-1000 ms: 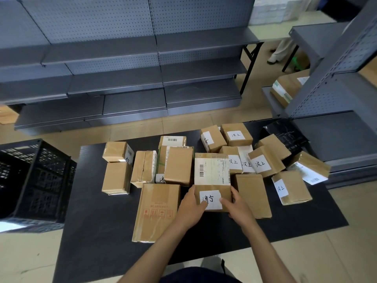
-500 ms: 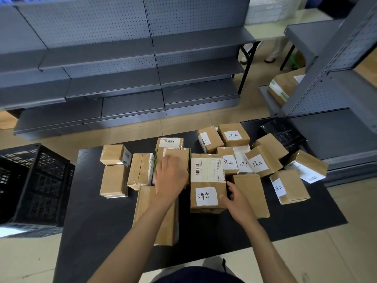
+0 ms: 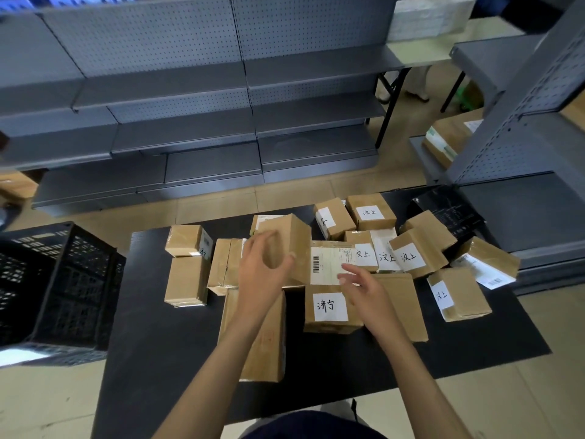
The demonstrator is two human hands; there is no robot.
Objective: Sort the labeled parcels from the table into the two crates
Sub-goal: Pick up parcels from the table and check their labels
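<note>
Views: I have just one, head-worn.
Facing: forward and down onto my hands, left (image 3: 262, 274) and right (image 3: 364, 289).
Nearness: close above both forearms.
Beyond the hands: shelves (image 3: 221, 90).
Left of them: crate (image 3: 57, 286).

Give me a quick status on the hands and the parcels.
Left hand grips a tilted parcel. Right hand open over the labeled box. Black crate waits at left; nothing blocks the path.

Left hand (image 3: 262, 274) raised, fingers curled in a gripping pose (motion-blurred). Right hand (image 3: 364, 288) beside it, fingers loosely extended. Both forearms bare, reaching forward.
</note>
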